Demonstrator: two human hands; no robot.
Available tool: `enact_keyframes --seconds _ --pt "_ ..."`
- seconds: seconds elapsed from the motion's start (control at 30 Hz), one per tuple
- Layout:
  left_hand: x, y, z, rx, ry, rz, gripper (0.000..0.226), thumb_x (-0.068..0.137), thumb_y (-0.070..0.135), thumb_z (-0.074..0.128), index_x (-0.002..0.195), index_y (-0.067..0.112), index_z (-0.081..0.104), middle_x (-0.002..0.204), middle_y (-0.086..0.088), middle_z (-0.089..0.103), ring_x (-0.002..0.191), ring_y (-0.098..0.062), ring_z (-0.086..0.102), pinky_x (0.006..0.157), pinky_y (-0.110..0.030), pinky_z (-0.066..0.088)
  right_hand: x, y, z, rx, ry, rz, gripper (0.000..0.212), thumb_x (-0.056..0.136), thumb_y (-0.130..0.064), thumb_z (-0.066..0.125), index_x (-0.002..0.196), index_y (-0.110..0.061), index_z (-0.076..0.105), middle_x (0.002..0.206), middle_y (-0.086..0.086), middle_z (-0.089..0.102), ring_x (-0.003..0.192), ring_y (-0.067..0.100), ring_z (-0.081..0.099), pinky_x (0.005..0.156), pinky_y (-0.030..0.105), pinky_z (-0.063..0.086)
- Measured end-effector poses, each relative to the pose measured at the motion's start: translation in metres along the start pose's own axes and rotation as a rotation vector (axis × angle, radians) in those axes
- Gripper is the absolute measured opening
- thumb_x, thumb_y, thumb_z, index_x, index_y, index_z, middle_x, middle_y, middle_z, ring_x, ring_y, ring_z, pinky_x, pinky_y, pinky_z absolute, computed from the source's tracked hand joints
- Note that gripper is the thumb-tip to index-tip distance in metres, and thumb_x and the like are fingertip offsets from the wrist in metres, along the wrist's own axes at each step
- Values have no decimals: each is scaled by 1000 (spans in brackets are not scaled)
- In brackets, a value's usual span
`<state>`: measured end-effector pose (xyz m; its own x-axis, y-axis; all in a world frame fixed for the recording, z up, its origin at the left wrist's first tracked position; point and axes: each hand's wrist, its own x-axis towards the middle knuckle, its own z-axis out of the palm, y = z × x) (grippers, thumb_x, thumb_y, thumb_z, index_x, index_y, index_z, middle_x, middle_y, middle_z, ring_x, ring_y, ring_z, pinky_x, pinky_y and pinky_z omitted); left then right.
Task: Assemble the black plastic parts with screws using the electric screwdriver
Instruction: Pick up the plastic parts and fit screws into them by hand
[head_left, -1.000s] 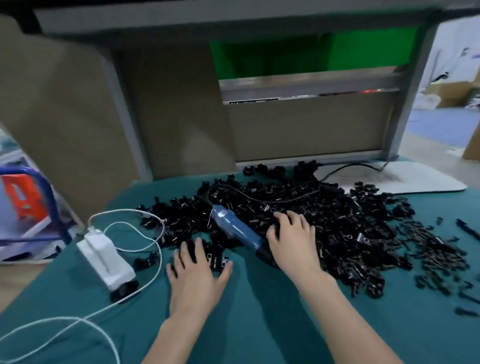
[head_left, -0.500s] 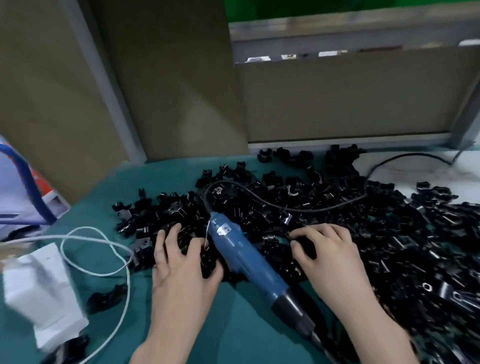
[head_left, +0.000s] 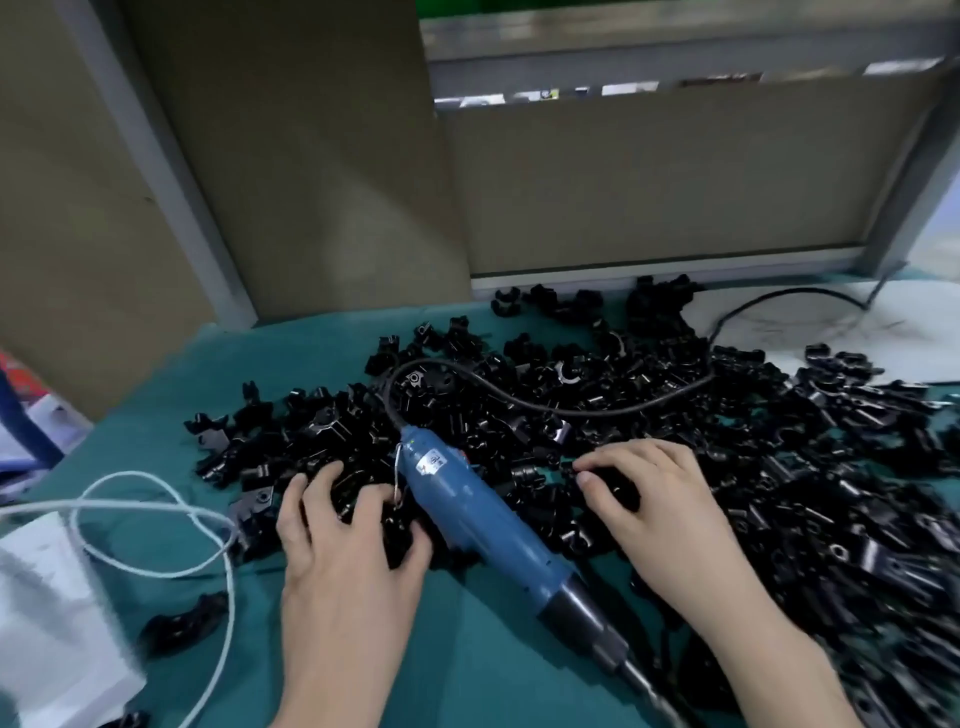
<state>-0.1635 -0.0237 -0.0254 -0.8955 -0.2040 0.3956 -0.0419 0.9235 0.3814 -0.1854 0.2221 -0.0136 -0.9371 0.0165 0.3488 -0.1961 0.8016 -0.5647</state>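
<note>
Black plastic parts (head_left: 779, 467): heaped from the bench (head_left: 467, 665) centre to its right edge. Electric screwdriver (head_left: 478, 514): lying on the heap's near side, bit toward the near edge, between your 2 hands. Your left hand (head_left: 343, 551): fingers spread, resting on parts. Your right hand (head_left: 660, 504): fingers curled, pinching 1 part.

Left hand (head_left: 343, 540) spread palm-down, right hand (head_left: 662, 501) curled

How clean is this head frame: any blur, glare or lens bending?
Head view: blue screwdriver fairly sharp at centre; white box lower left and black parts at the right edge smeared; small glints on the parts; grey frame post leans, likely wide-lens bending.
</note>
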Motion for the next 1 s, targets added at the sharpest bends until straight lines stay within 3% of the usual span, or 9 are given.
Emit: enact_keyframes --seconds 0.17,0.23,0.33,0.43,0.57,0.7,0.83,1.0 --pt "-2 -2 -4 -22 -50 -121 55 91 49 60 141 32 44 162 -4 -6 147 -41 7 81 -50 57 -2 -5 -4 -18 -43 40 21 102 -45 55 115 -39 69 116 -30 56 127 3 33 106 21 26" --pt "1 -2 -3 -12 -36 -112 56 91 51 58 142 32 42 161 -4 -3 147 -39 7 81 -46 57 -2 -6 -3 -28 -47 35 19 100 -45 56 114 -40 69 117 -27 57 130 9 37 107 23 27" --pt "2 -2 -3 10 -8 -92 50 90 48 60 135 29 51 154 -5 19 142 -32 12 76 -39 56 2 -6 0 -51 -88 58 23 96 -48 62 118 -40 66 124 -20 55 139 15 38 117 32 29" --pt "3 0 -5 1 55 -56 40 85 45 67 120 26 63 136 -5 39 130 -30 24 65 -33 52 1 -4 1 -76 -93 49 27 94 -53 62 120 -44 64 123 -24 50 132 12 42 110 29 36" --pt "3 0 -1 -63 11 -59 38 87 43 66 121 29 60 142 1 30 136 -31 23 76 -40 56 1 -4 1 -81 -75 65 23 94 -53 60 116 -48 63 116 -34 46 119 3 35 94 24 33" --pt "3 -1 -2 -50 -12 7 38 89 45 63 123 32 55 147 10 18 140 -20 24 90 -43 57 1 -5 -1 -65 -95 82 17 92 -55 58 109 -54 59 111 -40 43 117 -4 27 79 20 34" --pt "3 0 -4 -70 38 9 34 84 37 71 115 26 63 138 9 30 131 -21 37 79 -44 59 1 -9 -2 -42 -110 81 9 93 -54 57 102 -57 57 112 -38 48 116 -3 32 73 13 36" --pt "5 2 -6 -115 80 -26 28 84 35 71 111 27 64 132 14 35 123 -18 42 68 -44 57 0 -14 -4 -19 -97 69 15 95 -54 51 106 -52 62 114 -34 50 115 -1 35 84 21 36"
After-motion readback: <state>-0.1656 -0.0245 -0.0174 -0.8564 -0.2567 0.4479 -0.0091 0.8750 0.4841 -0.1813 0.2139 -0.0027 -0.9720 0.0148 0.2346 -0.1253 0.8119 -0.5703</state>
